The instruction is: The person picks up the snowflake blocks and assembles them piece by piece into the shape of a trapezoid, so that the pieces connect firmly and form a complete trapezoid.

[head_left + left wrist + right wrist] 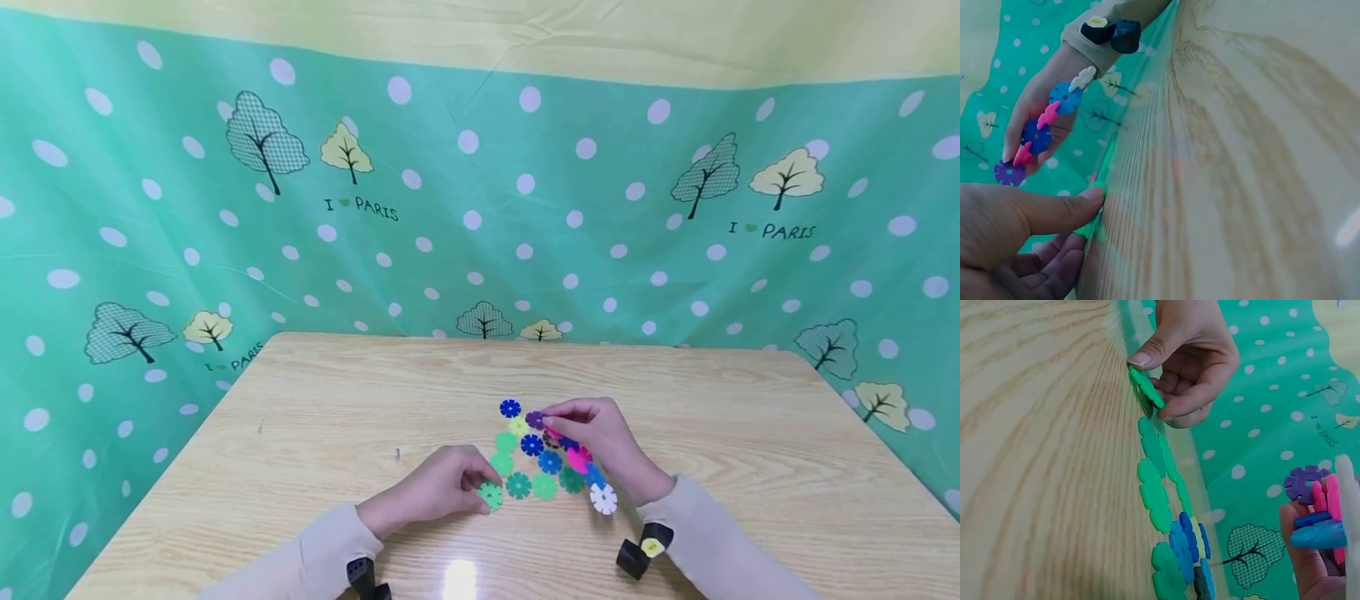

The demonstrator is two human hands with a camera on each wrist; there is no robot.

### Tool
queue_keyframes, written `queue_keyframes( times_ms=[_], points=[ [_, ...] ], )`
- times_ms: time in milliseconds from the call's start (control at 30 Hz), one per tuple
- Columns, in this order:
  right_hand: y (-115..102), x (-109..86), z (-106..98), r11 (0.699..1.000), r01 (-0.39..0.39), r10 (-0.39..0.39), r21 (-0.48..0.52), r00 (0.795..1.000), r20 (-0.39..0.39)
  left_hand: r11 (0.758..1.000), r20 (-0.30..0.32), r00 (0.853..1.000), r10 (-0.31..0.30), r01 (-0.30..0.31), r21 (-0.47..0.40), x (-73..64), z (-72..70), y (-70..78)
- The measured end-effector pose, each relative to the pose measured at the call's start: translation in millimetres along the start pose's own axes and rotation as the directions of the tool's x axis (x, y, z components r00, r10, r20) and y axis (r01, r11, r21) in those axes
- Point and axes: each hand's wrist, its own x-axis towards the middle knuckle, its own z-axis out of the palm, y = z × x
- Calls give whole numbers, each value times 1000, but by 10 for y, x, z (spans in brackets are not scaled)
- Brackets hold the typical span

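My left hand (444,485) pinches a light green notched disc (491,497) between thumb and fingers, low over the table; the right wrist view shows this green disc (1146,387) tilted. My right hand (606,437) holds a chain of interlocked notched discs (1036,136) by its purple end disc (1009,173). Pink and blue discs alternate along it, ending in a white disc (603,498). In the head view the chain hangs in front of part of the discs on the table. Between the hands lie loose-looking discs, among them a green disc (518,485) and a dark blue disc (532,445).
The discs lie on a wood-grain table (337,400). A lone dark blue disc (510,408) is farthest back, beside a pale yellow disc (518,426). Behind the table hangs a green dotted curtain (420,208) with tree prints. A black wrist device (645,550) sits on the right sleeve.
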Motion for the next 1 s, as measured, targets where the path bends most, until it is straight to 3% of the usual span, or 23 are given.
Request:
queue_keyframes(
  times_ms=[333, 567, 733, 900, 1000],
  points=[
    [-4, 9, -5, 1000, 6, -6, -1, 1000, 4, 995, -1, 1000, -25, 24, -101, 43, -18, -54],
    [-27, 29, 2, 998, 34, -35, -51, 999, -13, 982, -2, 998, -55, 54, -179, 109, -122, -59],
    [-9, 50, 3, 998, 44, -44, -43, 999, 4, 944, -65, 988, -138, 112, -310, 160, -222, 18],
    [11, 60, 5, 998, 47, -46, -35, 999, 11, 885, -130, 960, -248, 170, -433, 253, -282, 102],
    [13, 59, 20, 998, 55, -55, -27, 998, 18, 858, -172, 943, -283, 169, -486, 329, -297, 135]
  ],
)
